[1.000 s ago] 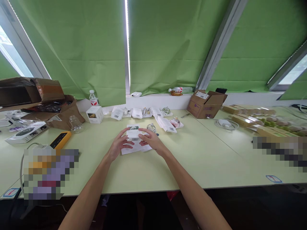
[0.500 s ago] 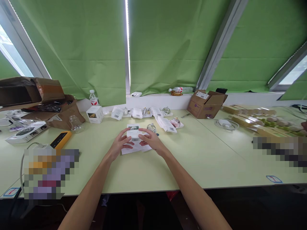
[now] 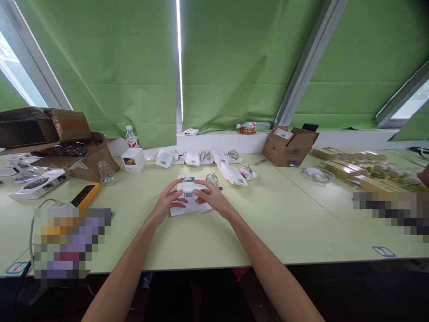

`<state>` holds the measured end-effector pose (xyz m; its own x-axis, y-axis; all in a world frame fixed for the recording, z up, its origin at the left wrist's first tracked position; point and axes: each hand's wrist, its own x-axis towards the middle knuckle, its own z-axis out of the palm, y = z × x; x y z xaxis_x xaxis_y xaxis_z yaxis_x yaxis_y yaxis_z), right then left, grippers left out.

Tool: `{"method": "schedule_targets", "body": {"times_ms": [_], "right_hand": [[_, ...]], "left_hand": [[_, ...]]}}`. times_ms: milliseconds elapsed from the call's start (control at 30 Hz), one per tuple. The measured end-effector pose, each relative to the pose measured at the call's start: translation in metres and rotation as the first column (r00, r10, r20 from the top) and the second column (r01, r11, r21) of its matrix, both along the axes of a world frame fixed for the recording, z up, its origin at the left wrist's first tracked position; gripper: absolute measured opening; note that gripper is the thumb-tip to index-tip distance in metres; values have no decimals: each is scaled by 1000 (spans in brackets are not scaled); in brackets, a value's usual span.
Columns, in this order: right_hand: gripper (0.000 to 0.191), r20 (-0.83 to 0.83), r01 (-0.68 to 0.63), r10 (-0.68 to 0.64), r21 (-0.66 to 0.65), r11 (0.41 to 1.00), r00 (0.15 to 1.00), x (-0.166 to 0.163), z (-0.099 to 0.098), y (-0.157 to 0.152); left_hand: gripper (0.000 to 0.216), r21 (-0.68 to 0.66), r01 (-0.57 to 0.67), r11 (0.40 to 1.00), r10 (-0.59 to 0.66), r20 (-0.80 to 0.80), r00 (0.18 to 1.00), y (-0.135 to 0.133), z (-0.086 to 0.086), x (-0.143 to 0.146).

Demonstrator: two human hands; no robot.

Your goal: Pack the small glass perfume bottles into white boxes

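A small white box (image 3: 188, 188), barcode on its near side, dark greenish picture farther back, is left of the glass bottle (image 3: 212, 180), pinched between the curved, parted fingers of the left hand (image 3: 165, 202) and right hand (image 3: 213, 197).

- Small box (image 3: 188, 188) looked like smooth card
- Round bottle (image 3: 212, 179) looked glassy and glossy
- Tabletop (image 3: 284, 219) was smooth, faintly glossy
- Blind (image 3: 231, 58) looked like matt cloth

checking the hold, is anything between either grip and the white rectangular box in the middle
Nothing visible does: the left grip and right grip both touch the white rectangular box. The round clear glass bottle sits to the box's right, beyond the right grip, not between them.
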<state>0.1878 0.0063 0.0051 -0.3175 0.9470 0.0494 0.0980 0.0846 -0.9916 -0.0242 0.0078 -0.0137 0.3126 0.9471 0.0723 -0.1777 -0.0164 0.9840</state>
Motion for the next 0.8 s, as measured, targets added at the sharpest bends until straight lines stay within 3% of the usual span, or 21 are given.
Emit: {"method": "schedule_targets", "body": {"times_ms": [800], "right_hand": [[53, 13, 7, -8, 6, 1000, 1000, 0, -4, 3]], "left_hand": [[48, -7, -9, 1000, 8, -38, 999, 2, -3, 1]]}}
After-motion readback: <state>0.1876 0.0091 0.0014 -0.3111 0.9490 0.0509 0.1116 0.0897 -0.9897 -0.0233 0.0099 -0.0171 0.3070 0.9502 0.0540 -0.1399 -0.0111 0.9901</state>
